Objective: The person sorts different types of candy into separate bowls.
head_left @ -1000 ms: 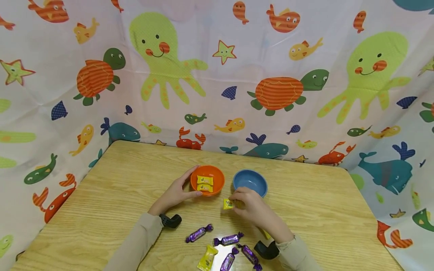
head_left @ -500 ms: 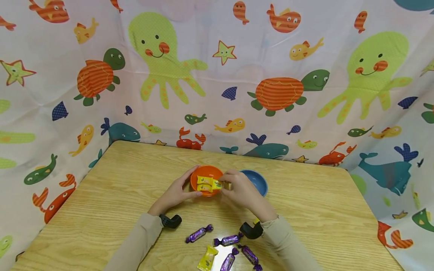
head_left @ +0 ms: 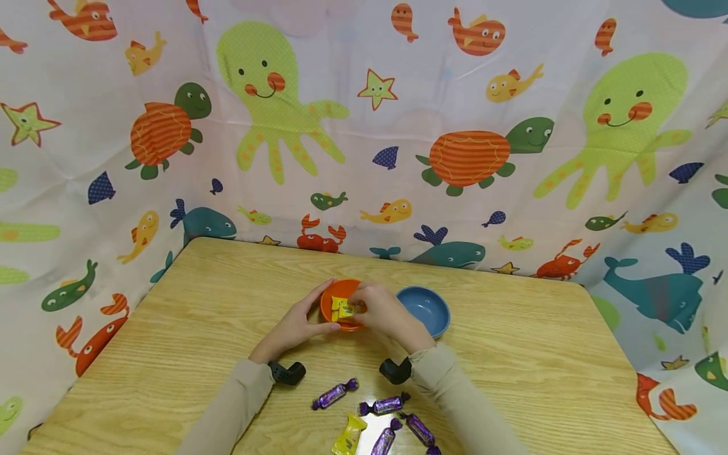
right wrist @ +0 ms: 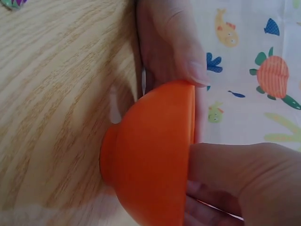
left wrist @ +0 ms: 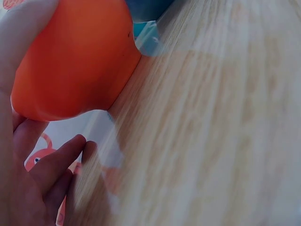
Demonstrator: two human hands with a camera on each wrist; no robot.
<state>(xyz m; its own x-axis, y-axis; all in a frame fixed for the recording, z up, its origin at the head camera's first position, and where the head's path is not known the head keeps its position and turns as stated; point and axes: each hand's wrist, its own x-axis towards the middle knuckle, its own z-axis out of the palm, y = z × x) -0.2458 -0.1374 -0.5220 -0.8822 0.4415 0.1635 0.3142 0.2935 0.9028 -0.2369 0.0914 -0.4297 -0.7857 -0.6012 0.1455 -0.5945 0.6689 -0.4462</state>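
Observation:
My left hand [head_left: 292,325] holds the orange bowl [head_left: 343,285] at its left side, thumb near the front rim and fingers round the back. In the left wrist view, the thumb and a finger press the outside of the bowl [left wrist: 80,61]. Over the bowl's right side, my right hand [head_left: 389,316] reaches in and pinches a yellow-wrapped candy [head_left: 345,311]. Other yellow candies lie beneath it, partly covered. From the right wrist, the right fingertips are hidden behind the wall of the bowl [right wrist: 150,150].
A blue bowl [head_left: 429,309] stands right of the orange one, partly behind the right hand. Nearer the front of the wooden table [head_left: 540,354] lie several purple-wrapped candies [head_left: 334,395] and one yellow candy [head_left: 349,435]. A sea-animal curtain [head_left: 341,139] hangs behind the table.
My right hand has carried the yellow candy leftward from in front of the blue bowl into the orange bowl. The left hand has stayed on the orange bowl.

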